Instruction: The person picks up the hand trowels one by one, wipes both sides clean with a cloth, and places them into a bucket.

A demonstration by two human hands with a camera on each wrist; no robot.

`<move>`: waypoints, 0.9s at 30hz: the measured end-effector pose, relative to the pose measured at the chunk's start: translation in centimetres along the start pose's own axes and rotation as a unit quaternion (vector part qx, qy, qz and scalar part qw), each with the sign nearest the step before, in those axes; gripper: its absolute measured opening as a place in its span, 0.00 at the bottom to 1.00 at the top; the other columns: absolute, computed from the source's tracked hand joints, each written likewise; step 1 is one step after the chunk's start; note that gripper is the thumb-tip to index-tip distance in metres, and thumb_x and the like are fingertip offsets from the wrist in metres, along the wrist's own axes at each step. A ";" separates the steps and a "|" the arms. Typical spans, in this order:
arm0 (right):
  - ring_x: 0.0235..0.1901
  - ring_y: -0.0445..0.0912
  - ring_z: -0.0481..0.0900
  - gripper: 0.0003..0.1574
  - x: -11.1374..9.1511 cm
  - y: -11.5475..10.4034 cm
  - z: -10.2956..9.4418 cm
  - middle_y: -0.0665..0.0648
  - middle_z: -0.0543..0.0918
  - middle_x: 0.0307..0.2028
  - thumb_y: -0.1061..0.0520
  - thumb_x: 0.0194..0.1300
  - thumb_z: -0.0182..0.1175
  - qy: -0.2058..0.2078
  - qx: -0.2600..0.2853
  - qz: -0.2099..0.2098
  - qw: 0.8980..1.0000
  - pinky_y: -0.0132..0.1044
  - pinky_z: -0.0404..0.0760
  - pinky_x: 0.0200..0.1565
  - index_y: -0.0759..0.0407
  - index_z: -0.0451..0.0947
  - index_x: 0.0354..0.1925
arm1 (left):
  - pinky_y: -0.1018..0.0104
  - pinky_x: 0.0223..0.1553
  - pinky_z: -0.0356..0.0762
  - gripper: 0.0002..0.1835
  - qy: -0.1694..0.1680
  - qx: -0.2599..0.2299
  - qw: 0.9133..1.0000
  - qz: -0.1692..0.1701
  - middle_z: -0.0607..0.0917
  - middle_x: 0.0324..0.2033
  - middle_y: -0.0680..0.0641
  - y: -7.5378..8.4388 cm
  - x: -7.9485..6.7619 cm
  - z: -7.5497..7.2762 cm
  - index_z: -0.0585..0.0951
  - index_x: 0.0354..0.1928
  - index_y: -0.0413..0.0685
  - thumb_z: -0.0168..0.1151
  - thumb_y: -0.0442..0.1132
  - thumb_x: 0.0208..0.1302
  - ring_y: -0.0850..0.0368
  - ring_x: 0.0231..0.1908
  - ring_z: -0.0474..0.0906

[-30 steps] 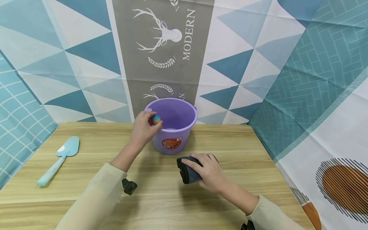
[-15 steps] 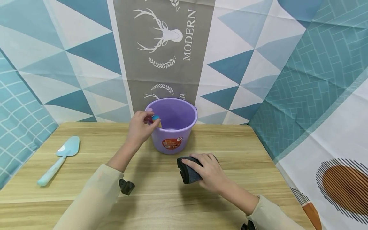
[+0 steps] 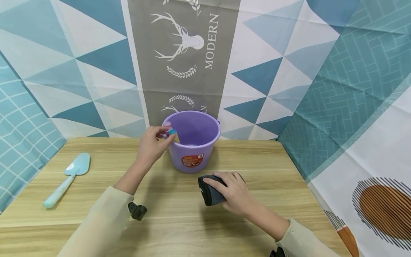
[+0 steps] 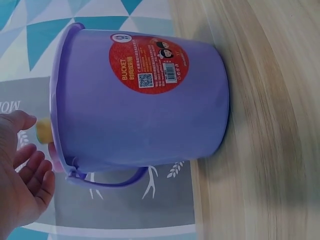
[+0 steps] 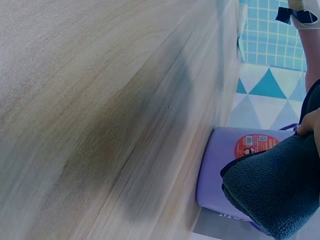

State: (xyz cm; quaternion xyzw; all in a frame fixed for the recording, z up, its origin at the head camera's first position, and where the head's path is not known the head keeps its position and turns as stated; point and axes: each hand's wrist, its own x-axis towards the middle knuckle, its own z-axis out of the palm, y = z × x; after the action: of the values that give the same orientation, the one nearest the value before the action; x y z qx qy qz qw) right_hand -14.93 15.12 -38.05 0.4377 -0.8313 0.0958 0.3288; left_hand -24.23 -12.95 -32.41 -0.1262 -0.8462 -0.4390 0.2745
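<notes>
My left hand [image 3: 151, 144] is at the left rim of the purple bucket [image 3: 205, 150]. Its fingers are loosely bent around nothing, and the thumb tip is close to a small yellow thing with a blue top [image 3: 173, 131]. In the left wrist view that yellow piece [image 4: 44, 131] pokes out past the bucket's rim, its lower part hidden inside. A pink piece [image 4: 55, 157] shows beside it at the rim. My right hand [image 3: 236, 191] grips a folded dark grey towel [image 3: 212, 189] over the table, in front of the bucket; its pile shows in the right wrist view.
A light blue trowel [image 3: 72, 171] lies at the left on the wooden table [image 3: 154, 228]. Behind the bucket hangs a patterned cloth [image 3: 106, 64] with triangles and a deer head. The bucket's handle [image 4: 115, 184] hangs down at its side.
My left hand has drawn back a little to the left and down, its fingers coming off the blue-topped thing, which stays at the bucket's rim. The right hand and towel have stayed put.
</notes>
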 end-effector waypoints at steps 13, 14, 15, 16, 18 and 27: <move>0.48 0.50 0.77 0.47 0.1 -0.1 -0.3 0.57 0.78 0.51 0.61 0.36 0.72 0.008 -0.003 0.001 1.000 0.43 0.74 0.43 0.46 0.72 0.59 | 0.57 0.39 0.73 0.19 -0.004 0.009 0.999 -0.049 0.82 0.40 0.36 -1.8 -1.2 -1.9 0.80 0.46 0.35 0.67 0.40 0.56 0.43 0.38 0.75; 0.48 0.50 0.77 0.47 0.2 -0.1 -0.3 0.57 0.78 0.51 0.60 0.36 0.72 0.008 -0.004 0.001 1.000 0.43 0.74 0.43 0.46 0.72 0.59 | 0.57 0.40 0.74 0.19 -0.003 0.013 0.999 -0.052 0.82 0.40 0.36 -1.9 -1.2 -2.0 0.80 0.46 0.35 0.67 0.41 0.56 0.43 0.38 0.76; 0.47 0.50 0.77 0.46 0.2 -0.1 -0.3 0.57 0.78 0.51 0.60 0.37 0.73 0.009 -0.004 0.001 1.000 0.43 0.74 0.43 0.46 0.72 0.59 | 0.57 0.40 0.74 0.19 0.000 0.013 0.998 -0.056 0.82 0.40 0.36 -2.0 -1.3 -2.2 0.80 0.47 0.36 0.67 0.41 0.56 0.44 0.38 0.76; 0.47 0.50 0.77 0.46 0.2 -0.1 -0.4 0.57 0.78 0.51 0.59 0.37 0.73 0.009 -0.004 0.001 1.000 0.43 0.75 0.43 0.46 0.72 0.59 | 0.58 0.40 0.74 0.20 0.001 0.015 0.998 -0.059 0.81 0.41 0.37 -2.2 -1.4 -2.3 0.80 0.47 0.36 0.67 0.41 0.56 0.44 0.38 0.76; 0.47 0.50 0.78 0.46 0.2 -0.1 -0.4 0.57 0.78 0.51 0.59 0.38 0.73 0.009 -0.005 0.000 1.000 0.44 0.75 0.42 0.46 0.72 0.59 | 0.58 0.40 0.74 0.20 0.000 0.017 0.998 -0.068 0.81 0.41 0.37 -2.4 -1.7 -2.6 0.80 0.48 0.36 0.66 0.42 0.57 0.44 0.39 0.76; 0.45 0.50 0.78 0.47 0.2 0.1 -0.4 0.57 0.77 0.50 0.62 0.35 0.71 0.007 -0.003 -0.001 1.000 0.43 0.74 0.42 0.46 0.72 0.59 | 0.55 0.41 0.75 0.21 0.005 0.055 0.995 -0.080 0.82 0.40 0.34 -4.2 -2.9 -4.3 0.79 0.49 0.35 0.64 0.44 0.59 0.42 0.40 0.78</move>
State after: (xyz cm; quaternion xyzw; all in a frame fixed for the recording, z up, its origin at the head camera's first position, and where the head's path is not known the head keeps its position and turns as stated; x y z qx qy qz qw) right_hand -14.88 15.22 -37.57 0.4365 -0.8289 0.0961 0.3364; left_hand -22.25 -18.80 -34.94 -0.0402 -0.8748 -0.4135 0.2493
